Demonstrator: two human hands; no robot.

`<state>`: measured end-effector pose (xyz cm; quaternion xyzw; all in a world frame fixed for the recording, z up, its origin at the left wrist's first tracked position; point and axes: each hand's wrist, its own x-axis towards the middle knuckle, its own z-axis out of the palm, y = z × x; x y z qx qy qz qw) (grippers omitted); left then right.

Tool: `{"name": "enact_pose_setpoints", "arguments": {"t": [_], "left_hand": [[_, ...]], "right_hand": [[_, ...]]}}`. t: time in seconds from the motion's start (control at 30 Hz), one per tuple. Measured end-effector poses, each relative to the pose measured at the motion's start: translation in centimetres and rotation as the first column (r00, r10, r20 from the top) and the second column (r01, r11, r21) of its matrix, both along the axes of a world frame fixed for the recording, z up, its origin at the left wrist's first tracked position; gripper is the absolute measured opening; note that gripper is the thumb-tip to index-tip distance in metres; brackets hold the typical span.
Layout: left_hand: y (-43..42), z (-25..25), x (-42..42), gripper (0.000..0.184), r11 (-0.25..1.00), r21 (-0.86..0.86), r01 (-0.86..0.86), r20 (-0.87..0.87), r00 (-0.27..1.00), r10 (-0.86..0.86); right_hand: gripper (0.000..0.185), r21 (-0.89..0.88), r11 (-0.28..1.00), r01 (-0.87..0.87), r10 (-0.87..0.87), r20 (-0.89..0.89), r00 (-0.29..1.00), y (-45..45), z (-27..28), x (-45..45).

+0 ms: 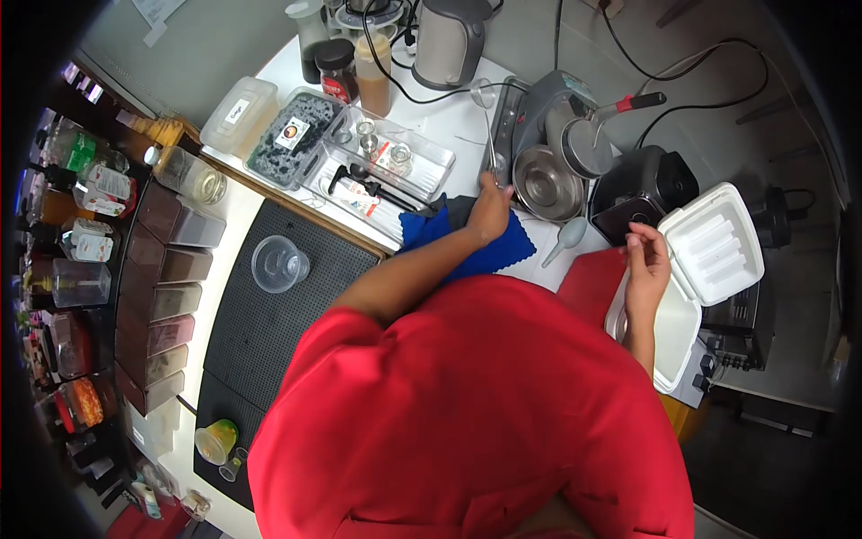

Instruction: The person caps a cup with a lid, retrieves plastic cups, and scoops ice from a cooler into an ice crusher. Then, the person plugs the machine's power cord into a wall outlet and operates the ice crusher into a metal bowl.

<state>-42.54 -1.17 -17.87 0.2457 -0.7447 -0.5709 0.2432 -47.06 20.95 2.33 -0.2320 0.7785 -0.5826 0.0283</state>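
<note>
My left hand (489, 211) is closed around the lower end of a thin long-handled spoon (488, 126), its small round end pointing up and away from me. Beneath that wrist lies a blue cloth (512, 247). Just past the hand sit a steel bowl (541, 182) and a grey spoon (567, 238) on the white counter. My right hand (648, 260) hovers by an opened white foam box (716, 238), fingers loosely bent and apart, with nothing visible in them. Part of a red flat item (593, 283) shows between my body and that hand.
A clear divided tray (431, 166) holds small glasses and black utensils. Nearby stand a lidded dark-filled tub (292, 135), a jar (337, 72), a bottle (372, 76) and a kettle (449, 40). A plastic cup (280, 264) rests on the black mat (305, 332). Cables cross behind.
</note>
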Motion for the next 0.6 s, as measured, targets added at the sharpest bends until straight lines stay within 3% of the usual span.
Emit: {"name": "enact_pose_setpoints", "arguments": {"t": [0.03, 0.1, 0.2, 0.3, 0.37, 0.4, 0.5, 0.57, 0.6], "left_hand": [[-0.3, 0.8, 1.9, 0.032, 0.995, -0.088, 0.056, -0.057, 0.996, -0.062], [-1.1, 3.7, 6.2, 0.022, 0.97, 0.147, 0.192, 0.033, 0.98, -0.198], [-1.4, 5.5, 10.5, 0.018, 0.927, 0.255, 0.274, 0.068, 0.952, -0.3], [-1.1, 5.9, 11.5, 0.015, 0.933, 0.185, 0.307, 0.131, 0.934, -0.333], [-0.8, 4.0, 10.3, 0.018, 0.923, -0.007, 0.385, 0.068, 0.921, -0.384], [-0.7, 4.0, 9.5, 0.018, 0.924, -0.005, 0.383, 0.066, 0.922, -0.382], [-0.5, 4.3, 7.0, 0.023, 0.883, 0.026, 0.468, 0.18, 0.867, -0.465], [-0.6, 4.9, 5.8, 0.034, 0.859, -0.05, 0.51, 0.379, 0.806, -0.456], [-0.8, 6.0, 5.2, 0.047, 0.813, -0.194, 0.549, 0.516, 0.762, -0.391]], "right_hand": [[0.015, 0.005, 0.999, 0.036, -0.036, -0.033, 0.999, 0.1, 0.5, -0.1], [0.016, 0.027, 0.995, 0.092, -0.089, -0.095, 0.991, 1.2, 1.1, -1.0], [0.016, 0.01, 0.985, 0.17, -0.167, -0.139, 0.976, 2.7, 1.3, -2.6], [0.016, -0.016, 0.985, 0.174, -0.175, -0.13, 0.976, 3.6, 1.4, -4.1], [0.016, -0.017, 0.984, 0.178, -0.179, -0.147, 0.973, 3.6, 1.7, -4.8], [0.016, -0.015, 0.984, 0.176, -0.177, -0.149, 0.973, 3.5, 1.7, -5.0], [0.017, 0.054, 0.981, 0.187, -0.174, -0.179, 0.968, 3.4, 1.1, -5.7], [0.017, 0.095, 0.979, 0.181, -0.161, -0.185, 0.969, 3.9, -0.5, -5.7], [0.018, 0.12, 0.975, 0.185, -0.157, -0.212, 0.965, 4.1, -1.0, -6.3]]}}
